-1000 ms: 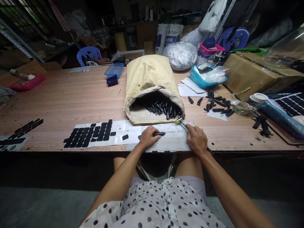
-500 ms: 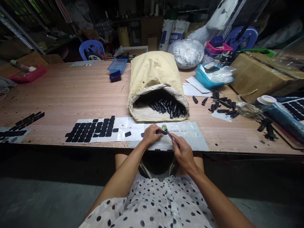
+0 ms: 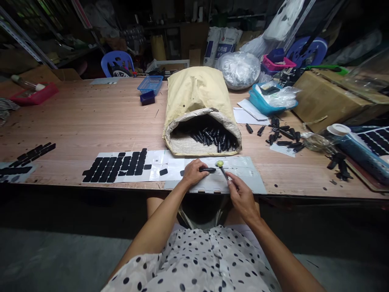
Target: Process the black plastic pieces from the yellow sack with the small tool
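My left hand (image 3: pixel 193 173) is closed around a slim black tapered piece (image 3: pixel 208 170), which lies low over the grey board (image 3: pixel 253 178) at the table's front edge. In my right hand (image 3: pixel 242 195) is the handle of a small hammer (image 3: pixel 223 170). Its yellow-green head stands just right of the black piece's tip, apart from it. Behind both hands a cream sack (image 3: pixel 196 89) lies with its mouth towards me, and several similar black pieces (image 3: pixel 217 138) show inside. Left of my left hand, black rounded patches (image 3: pixel 114 166) sit in rows on white sheets (image 3: pixel 155 165).
More black pieces (image 3: pixel 285 134) are scattered on the right, near a turquoise basket (image 3: pixel 264 103) and a cardboard box (image 3: pixel 322 97). A blue basket (image 3: pixel 150 84) and a dark blue tray (image 3: pixel 147 97) stand behind left. A red tray (image 3: pixel 36 95) is at the far left.
My right hand has brought the hammer left from the board's right side to the black piece, then drawn it slightly back right. My left hand keeps its hold. The view has shifted a little.
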`<control>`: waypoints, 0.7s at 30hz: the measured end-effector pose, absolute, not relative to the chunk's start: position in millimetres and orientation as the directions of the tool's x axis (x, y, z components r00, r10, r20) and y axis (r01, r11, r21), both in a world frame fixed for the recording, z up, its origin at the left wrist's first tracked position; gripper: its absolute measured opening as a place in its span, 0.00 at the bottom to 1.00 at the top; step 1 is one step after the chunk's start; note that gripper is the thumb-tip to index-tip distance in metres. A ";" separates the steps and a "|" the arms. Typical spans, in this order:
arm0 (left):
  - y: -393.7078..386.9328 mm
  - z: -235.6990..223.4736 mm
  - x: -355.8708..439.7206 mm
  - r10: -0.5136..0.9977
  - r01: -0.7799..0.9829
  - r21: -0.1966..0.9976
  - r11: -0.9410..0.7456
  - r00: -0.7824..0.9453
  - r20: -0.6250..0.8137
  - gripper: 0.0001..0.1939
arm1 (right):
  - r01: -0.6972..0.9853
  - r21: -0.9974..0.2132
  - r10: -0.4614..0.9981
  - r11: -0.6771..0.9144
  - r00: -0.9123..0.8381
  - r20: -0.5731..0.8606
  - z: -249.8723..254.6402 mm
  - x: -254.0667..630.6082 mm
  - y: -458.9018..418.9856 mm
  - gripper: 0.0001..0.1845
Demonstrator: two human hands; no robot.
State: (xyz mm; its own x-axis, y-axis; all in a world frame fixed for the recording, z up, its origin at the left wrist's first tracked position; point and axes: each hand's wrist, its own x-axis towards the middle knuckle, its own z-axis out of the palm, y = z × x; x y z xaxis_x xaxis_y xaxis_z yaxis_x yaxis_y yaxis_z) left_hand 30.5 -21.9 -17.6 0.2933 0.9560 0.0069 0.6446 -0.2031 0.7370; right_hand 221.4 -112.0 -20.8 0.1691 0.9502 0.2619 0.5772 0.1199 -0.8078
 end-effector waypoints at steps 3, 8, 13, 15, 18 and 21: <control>-22.0 -15.7 29.5 0.951 0.649 0.729 -0.217 0.309 0.007 0.08 | 0.702 -0.707 0.909 0.088 0.233 0.345 -19.7 241.0 -100.4 0.21; -23.1 -13.0 28.9 0.943 0.681 0.691 -0.244 0.333 0.004 0.12 | 0.908 -0.412 0.894 -0.084 0.251 0.372 -29.5 278.5 -68.0 0.18; -22.8 -16.5 27.1 0.933 0.678 0.683 -0.272 0.360 0.014 0.08 | 0.980 -0.191 0.892 -0.058 0.137 0.431 -42.3 284.9 -50.6 0.17; -20.8 -18.7 25.1 0.932 0.647 0.716 -0.264 0.363 0.016 0.09 | 0.988 -0.137 0.889 -0.076 0.129 0.439 -43.9 281.3 -49.5 0.17; -15.8 -18.1 22.3 0.941 0.593 0.776 -0.214 0.339 0.000 0.15 | 0.991 -0.088 0.895 -0.098 0.127 0.428 -43.7 277.0 -49.3 0.17; -16.8 -8.3 21.3 0.956 0.517 0.846 -0.128 0.291 -0.034 0.21 | 0.991 -0.074 0.904 -0.111 0.132 0.406 -42.9 275.5 -48.9 0.16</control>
